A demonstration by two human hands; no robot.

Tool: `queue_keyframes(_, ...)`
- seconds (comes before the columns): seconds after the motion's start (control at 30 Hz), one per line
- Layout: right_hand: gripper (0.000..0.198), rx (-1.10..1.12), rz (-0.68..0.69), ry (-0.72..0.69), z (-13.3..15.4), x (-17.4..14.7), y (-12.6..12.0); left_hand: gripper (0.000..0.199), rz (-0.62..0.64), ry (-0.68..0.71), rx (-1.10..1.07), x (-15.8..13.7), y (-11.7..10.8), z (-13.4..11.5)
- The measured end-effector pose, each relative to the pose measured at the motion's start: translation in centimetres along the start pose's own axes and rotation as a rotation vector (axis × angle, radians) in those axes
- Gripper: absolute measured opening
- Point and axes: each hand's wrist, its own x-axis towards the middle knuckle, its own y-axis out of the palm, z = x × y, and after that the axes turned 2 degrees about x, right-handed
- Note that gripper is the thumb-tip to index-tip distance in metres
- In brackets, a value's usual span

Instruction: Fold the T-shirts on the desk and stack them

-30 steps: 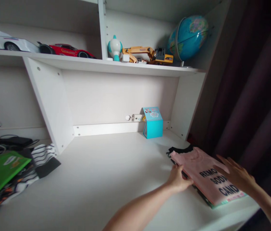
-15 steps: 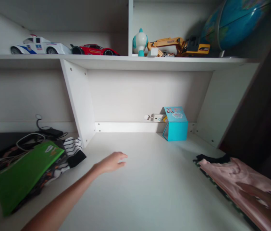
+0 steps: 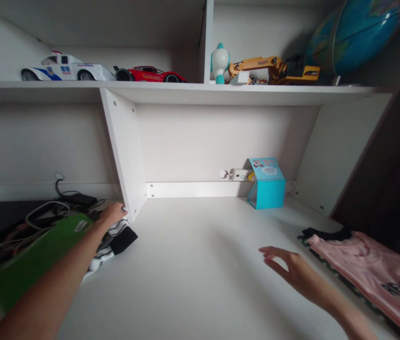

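Observation:
My left hand (image 3: 114, 213) reaches to the pile on the left, its fingers closed on the top of a black-and-white striped garment (image 3: 119, 227) beside the upright panel. A green folder-like item (image 3: 33, 257) lies on this pile, partly hidden behind my left forearm. Over the white desk, my right hand (image 3: 287, 267) hovers with thumb and fingers apart and nothing between them. To its right lies a folded pink shirt (image 3: 373, 264) with dark lettering, on top of other dark folded cloth.
A turquoise desk calendar (image 3: 270, 193) stands at the back near a power strip (image 3: 240, 174). An upright panel (image 3: 124, 151) divides the desk. Cables and a black adapter (image 3: 81, 199) lie at left. The shelf above holds toy cars, a toy excavator (image 3: 274, 68) and a globe (image 3: 356, 40).
My left hand has moved left from above the desk to the striped garment and closed on it. My right hand has come off the pink shirt, moving left over the desk.

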Motion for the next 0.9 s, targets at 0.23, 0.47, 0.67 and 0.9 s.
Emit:
queue_keyframes(0.23,0.035,0.057,0.031,0.001,1.9,0.7,0.0,0.021,-0.108,0.09,0.006,-2.4,-3.5,-0.6)
queue_keyframes(0.47,0.053,0.275,-0.054,-0.205,7.9,3.7,-0.2,0.02,-0.706,0.735,-0.446,-14.3,-14.4,-11.5)
queue_keyframes(0.67,0.044,0.364,-0.211,-0.371,13.6,5.2,-1.1,0.017,-0.444,1.133,-0.697,-21.1,-14.6,-19.7)
queue_keyframes(0.9,0.009,0.208,-0.024,-0.22,8.6,-1.4,-1.7,0.039,0.284,1.333,-0.263,-26.0,-7.1,-19.2)
